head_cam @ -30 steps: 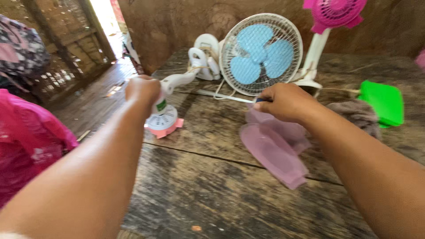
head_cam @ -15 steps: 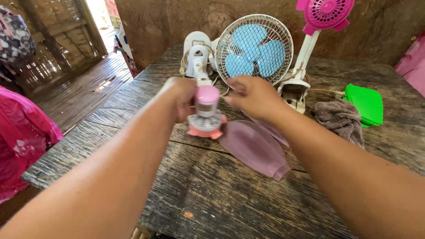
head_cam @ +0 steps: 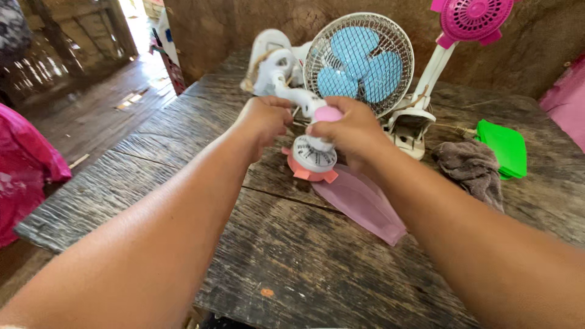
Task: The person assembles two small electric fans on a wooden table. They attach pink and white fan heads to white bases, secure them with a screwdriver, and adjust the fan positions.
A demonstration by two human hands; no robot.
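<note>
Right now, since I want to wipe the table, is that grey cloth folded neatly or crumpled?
Crumpled. The grey cloth lies bunched in loose wrinkles on the wooden table, beside the green pad.

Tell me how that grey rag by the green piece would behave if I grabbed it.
The grey rag lies crumpled in soft folds on the wooden table, so it is probably floppy and light. It would likely sag and drag on the rough planks, not slide.

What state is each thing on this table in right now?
Small fan part: lifted off the table, held by both hands.
Left hand: closed on its white arm.
Right hand: gripping its pink top.
Blue fan: upright, blades still.
Pink fan: upright.
Grey cloth: crumpled.
</note>
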